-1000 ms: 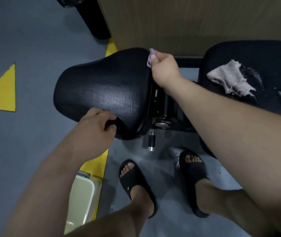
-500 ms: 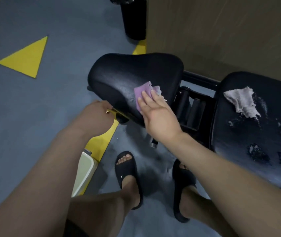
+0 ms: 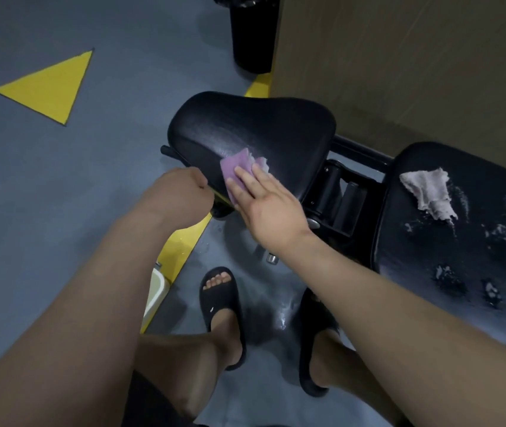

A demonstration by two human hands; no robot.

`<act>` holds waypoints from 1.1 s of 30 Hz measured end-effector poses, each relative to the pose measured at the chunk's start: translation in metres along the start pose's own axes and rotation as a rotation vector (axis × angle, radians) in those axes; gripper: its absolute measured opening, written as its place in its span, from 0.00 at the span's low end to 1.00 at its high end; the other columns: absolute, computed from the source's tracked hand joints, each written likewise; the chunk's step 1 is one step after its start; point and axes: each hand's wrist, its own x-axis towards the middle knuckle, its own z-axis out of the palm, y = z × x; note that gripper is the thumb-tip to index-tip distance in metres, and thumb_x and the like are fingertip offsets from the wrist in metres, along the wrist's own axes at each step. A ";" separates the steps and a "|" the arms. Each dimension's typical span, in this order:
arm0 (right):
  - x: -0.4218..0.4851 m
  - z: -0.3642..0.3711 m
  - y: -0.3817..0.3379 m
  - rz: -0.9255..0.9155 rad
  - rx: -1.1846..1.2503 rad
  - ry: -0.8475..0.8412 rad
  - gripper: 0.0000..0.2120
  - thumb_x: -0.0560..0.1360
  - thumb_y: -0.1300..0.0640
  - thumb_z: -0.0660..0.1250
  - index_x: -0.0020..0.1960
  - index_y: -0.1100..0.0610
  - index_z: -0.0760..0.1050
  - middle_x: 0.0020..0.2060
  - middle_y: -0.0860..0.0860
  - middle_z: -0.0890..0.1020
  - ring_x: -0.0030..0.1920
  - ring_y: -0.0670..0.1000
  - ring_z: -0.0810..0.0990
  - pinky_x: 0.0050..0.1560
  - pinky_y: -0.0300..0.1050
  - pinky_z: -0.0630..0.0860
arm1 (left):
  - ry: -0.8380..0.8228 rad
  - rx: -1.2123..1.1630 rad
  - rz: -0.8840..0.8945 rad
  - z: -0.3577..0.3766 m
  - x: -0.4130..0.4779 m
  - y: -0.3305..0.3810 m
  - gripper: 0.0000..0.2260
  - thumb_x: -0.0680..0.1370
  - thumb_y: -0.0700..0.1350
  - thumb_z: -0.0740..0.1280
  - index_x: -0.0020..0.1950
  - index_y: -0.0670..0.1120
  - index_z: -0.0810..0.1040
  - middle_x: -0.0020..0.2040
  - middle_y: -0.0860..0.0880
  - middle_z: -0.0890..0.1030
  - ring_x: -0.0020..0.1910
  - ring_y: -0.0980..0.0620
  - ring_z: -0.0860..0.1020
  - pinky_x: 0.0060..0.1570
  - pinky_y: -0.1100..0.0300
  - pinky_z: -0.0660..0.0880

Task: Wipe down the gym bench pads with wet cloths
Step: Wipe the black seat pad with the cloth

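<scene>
The black seat pad [image 3: 257, 131] of the gym bench sits in the middle of the view. My right hand [image 3: 264, 201] lies flat with straight fingers on a purple cloth [image 3: 236, 164], pressing it against the pad's near side. My left hand [image 3: 180, 192] is curled at the pad's lower left edge, gripping underneath it; its fingers are hidden. To the right lies the long black back pad [image 3: 461, 257], streaked with wet foam, and a crumpled grey cloth [image 3: 427, 189] rests on it.
A wooden wall panel [image 3: 399, 57] stands behind the bench. A black post [image 3: 253, 35] rises at the top. The grey floor has yellow markings [image 3: 51, 84]. A pale container [image 3: 156, 291] sits by my left leg. My feet in black slides [image 3: 220, 303] stand on wet floor.
My right hand moved the purple cloth from the pad's far right edge down onto its near side and flattened out over it. My left hand stays at the pad's lower edge.
</scene>
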 end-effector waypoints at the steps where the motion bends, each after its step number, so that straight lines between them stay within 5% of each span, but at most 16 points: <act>1: -0.010 -0.002 0.010 0.019 0.001 0.003 0.25 0.86 0.49 0.53 0.82 0.51 0.57 0.81 0.50 0.58 0.82 0.55 0.51 0.81 0.50 0.49 | -0.009 -0.012 0.009 0.000 0.000 0.002 0.12 0.80 0.43 0.60 0.59 0.43 0.79 0.58 0.42 0.80 0.58 0.39 0.77 0.56 0.52 0.75; 5: -0.018 -0.016 0.048 0.261 0.027 0.046 0.25 0.86 0.46 0.48 0.82 0.52 0.57 0.81 0.51 0.59 0.82 0.55 0.53 0.81 0.51 0.51 | -0.032 -0.034 0.079 0.003 0.003 0.015 0.10 0.80 0.44 0.61 0.54 0.41 0.79 0.53 0.42 0.79 0.52 0.39 0.77 0.50 0.51 0.76; 10: -0.007 -0.042 0.057 0.192 0.094 -0.043 0.26 0.86 0.46 0.52 0.82 0.53 0.58 0.82 0.51 0.57 0.79 0.60 0.54 0.79 0.54 0.57 | -0.029 -0.050 0.148 0.011 -0.005 0.038 0.08 0.77 0.47 0.60 0.45 0.46 0.77 0.52 0.43 0.78 0.49 0.40 0.77 0.46 0.53 0.73; 16: -0.110 -0.066 0.083 0.311 0.190 0.079 0.20 0.80 0.61 0.61 0.72 0.60 0.74 0.57 0.60 0.82 0.57 0.63 0.77 0.62 0.49 0.72 | -0.070 -0.071 0.264 0.029 -0.022 0.103 0.12 0.80 0.44 0.60 0.60 0.46 0.79 0.59 0.44 0.79 0.56 0.42 0.77 0.49 0.56 0.72; 19: -0.160 -0.074 0.106 0.483 0.203 0.066 0.19 0.79 0.61 0.61 0.69 0.60 0.77 0.53 0.60 0.82 0.57 0.62 0.79 0.59 0.52 0.77 | -0.079 -0.131 0.366 0.040 -0.038 0.155 0.16 0.81 0.46 0.60 0.67 0.46 0.77 0.63 0.46 0.79 0.58 0.43 0.79 0.57 0.56 0.77; 21: -0.179 -0.079 0.120 0.569 0.228 0.068 0.15 0.78 0.61 0.61 0.62 0.59 0.80 0.53 0.59 0.82 0.56 0.61 0.80 0.56 0.53 0.78 | -0.126 -0.120 0.410 0.050 -0.046 0.179 0.16 0.81 0.48 0.60 0.66 0.47 0.77 0.59 0.46 0.80 0.53 0.44 0.80 0.54 0.49 0.80; 26: -0.189 -0.085 0.165 0.730 0.278 0.148 0.09 0.77 0.59 0.63 0.52 0.58 0.81 0.51 0.57 0.82 0.52 0.58 0.80 0.53 0.49 0.77 | -0.194 0.007 0.437 0.075 -0.045 0.216 0.17 0.81 0.49 0.61 0.68 0.46 0.75 0.64 0.44 0.78 0.63 0.41 0.75 0.60 0.46 0.77; 33: -0.143 -0.070 0.236 0.699 0.291 0.259 0.15 0.78 0.53 0.68 0.63 0.57 0.75 0.57 0.58 0.76 0.57 0.61 0.76 0.57 0.53 0.76 | -0.174 0.070 0.458 0.104 -0.024 0.257 0.14 0.80 0.49 0.61 0.63 0.45 0.76 0.55 0.45 0.79 0.56 0.43 0.77 0.54 0.46 0.78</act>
